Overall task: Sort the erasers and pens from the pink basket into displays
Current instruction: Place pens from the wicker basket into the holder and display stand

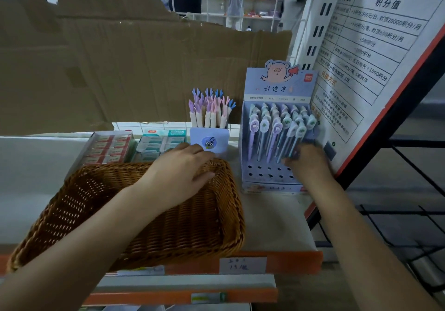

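While the trays of erasers (108,148) sit at the far left of the shelf, behind the basket (96,173), we see nothing loose lying in the part of the woven basket that shows; our forearm hides the rest. Our left hand (179,168) grips the basket at its far right corner, fingers bent over the rim and thumb laid on the inside wall. Just beyond those fingers stands a small cup (209,142) of antler-topped pens. To its right is the pen display (269,173), where the pens (277,127) stand in rows, leaning back, their long axis running up and away from us. Several holes in the front rows are unfilled. Our right hand (308,164) is at the display's right side, with its fingers curled at the foot of one front pen. Blur keeps us from telling whether they pinch that pen or only touch it. We judge that the open holes lie just left of and below this hand. That makes it much the nearer one for seating a pen, tip down along that same lean. A printed sign board (375,70) leans against the display's right side.
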